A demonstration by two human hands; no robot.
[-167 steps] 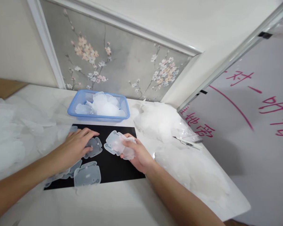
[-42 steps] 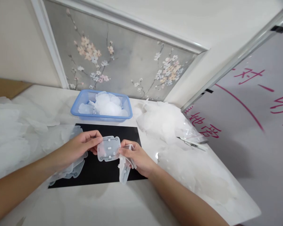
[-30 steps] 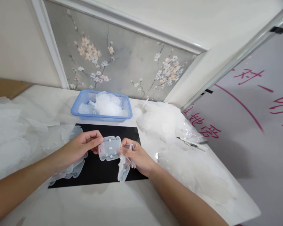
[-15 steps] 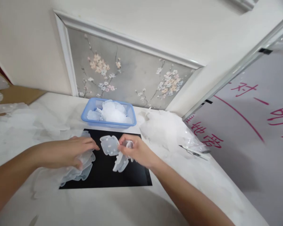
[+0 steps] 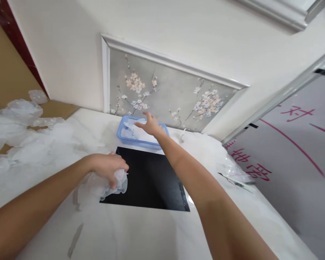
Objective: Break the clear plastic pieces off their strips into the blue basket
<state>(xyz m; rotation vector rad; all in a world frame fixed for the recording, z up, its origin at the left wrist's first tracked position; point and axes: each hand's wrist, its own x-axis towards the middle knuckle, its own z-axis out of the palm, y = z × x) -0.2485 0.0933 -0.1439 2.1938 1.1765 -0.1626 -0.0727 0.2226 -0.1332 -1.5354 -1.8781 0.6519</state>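
Note:
My left hand (image 5: 108,168) curls over a bunch of thin translucent whitish pieces (image 5: 121,182) with wavy edges, its thumb and fingers around them at the left edge of a black mat (image 5: 154,180). My right hand (image 5: 150,125) hovers above a blue plastic basket (image 5: 119,135), thumb and fingers apart, with nothing seen in it. Inside the basket lie more of the white pieces (image 5: 128,133), partly covered by the right hand and forearm.
At left, a large heap of translucent pieces (image 5: 40,144) spreads over the white table and onto brown cardboard (image 5: 5,72). Right of the basket lies another white pile (image 5: 203,148) with a clear plastic bag (image 5: 238,168). A whiteboard (image 5: 295,173) with red writing leans at right.
My right hand has moved from above the mat to the basket, and the pieces it held are out of it. My left hand has closed in on the pile. The view has shifted.

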